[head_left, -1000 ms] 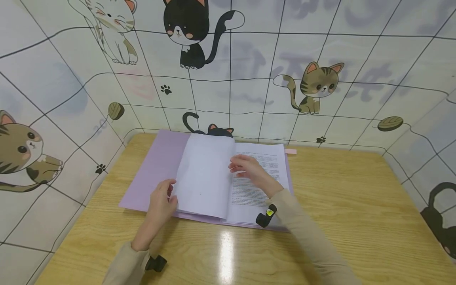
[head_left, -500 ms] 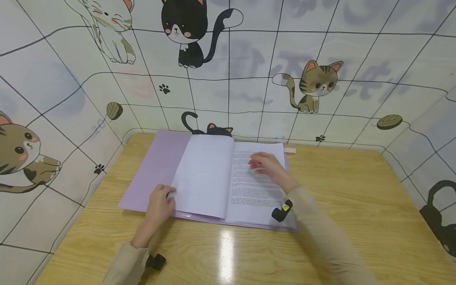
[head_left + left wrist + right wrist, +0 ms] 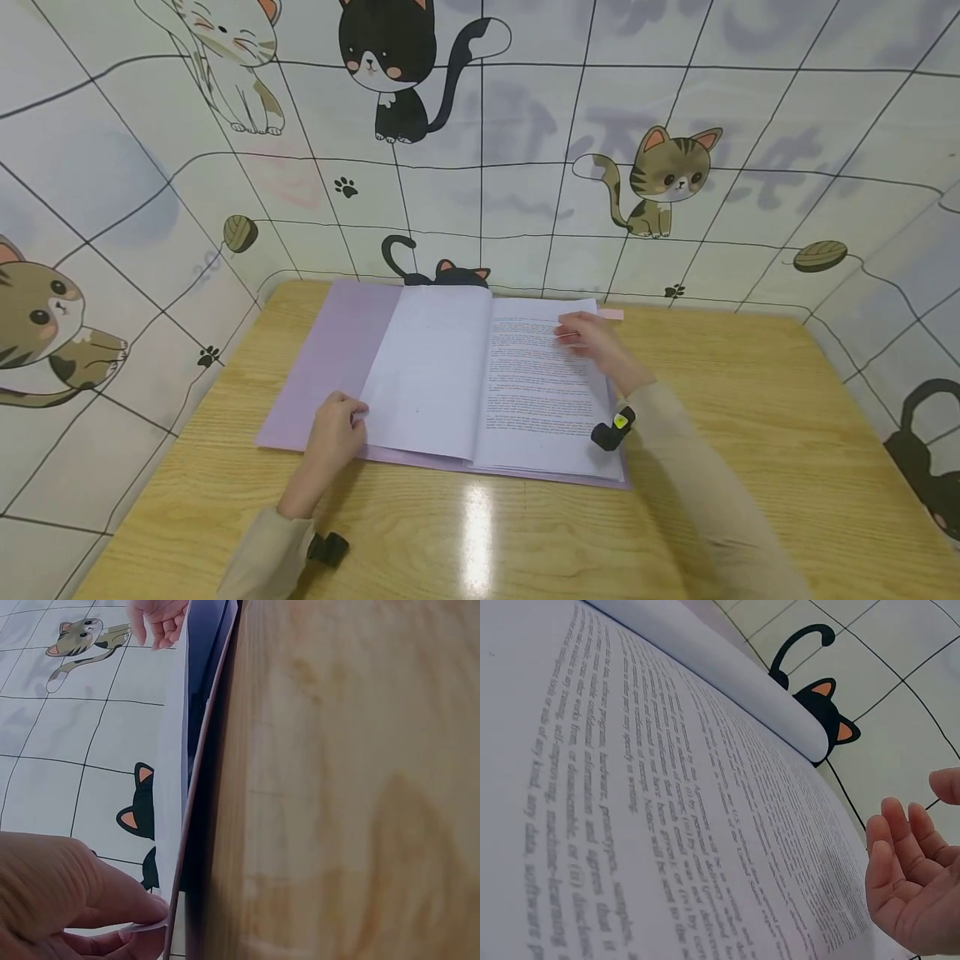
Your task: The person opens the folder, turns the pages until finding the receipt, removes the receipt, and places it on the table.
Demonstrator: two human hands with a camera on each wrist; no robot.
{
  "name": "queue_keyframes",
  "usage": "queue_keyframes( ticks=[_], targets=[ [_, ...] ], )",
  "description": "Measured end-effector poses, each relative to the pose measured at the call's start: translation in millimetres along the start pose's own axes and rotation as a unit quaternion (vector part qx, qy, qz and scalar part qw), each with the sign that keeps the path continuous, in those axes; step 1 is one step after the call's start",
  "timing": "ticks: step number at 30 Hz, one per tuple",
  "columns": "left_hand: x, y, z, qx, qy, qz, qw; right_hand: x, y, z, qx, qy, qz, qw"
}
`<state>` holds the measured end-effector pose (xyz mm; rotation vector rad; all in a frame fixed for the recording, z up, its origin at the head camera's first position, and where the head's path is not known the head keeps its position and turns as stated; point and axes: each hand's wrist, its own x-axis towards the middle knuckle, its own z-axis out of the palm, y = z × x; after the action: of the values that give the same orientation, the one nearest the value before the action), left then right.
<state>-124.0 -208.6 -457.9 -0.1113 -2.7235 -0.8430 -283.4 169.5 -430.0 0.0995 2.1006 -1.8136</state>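
Note:
A purple folder [image 3: 341,342] lies spread on the wooden table, holding white sheets. Its turned page [image 3: 427,375] is blank and faces up on the left; the printed page [image 3: 543,408] is on the right. At the left sheet's outer edge, my left hand [image 3: 333,429] pinches the paper between thumb and fingers; the left wrist view shows the paper edge [image 3: 146,926] there. My right hand [image 3: 600,342] hovers over the outer upper part of the printed page, fingers loosely bent and holding nothing. In the right wrist view its fingers [image 3: 911,859] are apart, with the palm showing.
A pink tab [image 3: 611,314] sticks out at the folder's upper right. The wooden table [image 3: 750,417] extends to the right and front. Behind it stands a white wall [image 3: 525,200] with grid lines and cartoon cats. Both sleeved wrists carry black straps [image 3: 613,429].
My right hand has moved right, from the middle fold across the printed page towards its outer edge. My left hand has settled slightly lower on the turned page, which now lies flatter.

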Motion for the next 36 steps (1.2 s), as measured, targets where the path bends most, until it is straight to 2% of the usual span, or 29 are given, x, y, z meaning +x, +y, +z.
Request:
queue_keyframes(
  ticks=[6,16,23,27,32,36],
  targets=[
    [1.4,-2.6,0.4,0.004,-0.018,-0.007,0.9998,4,-1,-13,-0.012,0.018,0.009,1.0],
    [4.1,-5.3,-2.7,0.007,-0.053,-0.036,0.9979,14,-3,-24,-0.035,0.084,0.025,0.996],
    [5.3,-4.9,-5.3,0.011,-0.072,-0.047,0.9962,20,0,-33,-0.064,0.138,0.014,0.988],
    [6.4,-4.9,-5.6,0.009,-0.076,-0.053,0.9956,23,0,-38,-0.084,0.147,0.003,0.986],
    [6.0,-6.3,-5.6,-0.001,-0.074,-0.045,0.9963,28,0,-42,-0.103,0.152,-0.009,0.983],
    [5.5,-9.0,-5.1,-0.011,-0.077,-0.032,0.9965,35,1,-45,-0.098,0.161,0.001,0.982]
  ],
)
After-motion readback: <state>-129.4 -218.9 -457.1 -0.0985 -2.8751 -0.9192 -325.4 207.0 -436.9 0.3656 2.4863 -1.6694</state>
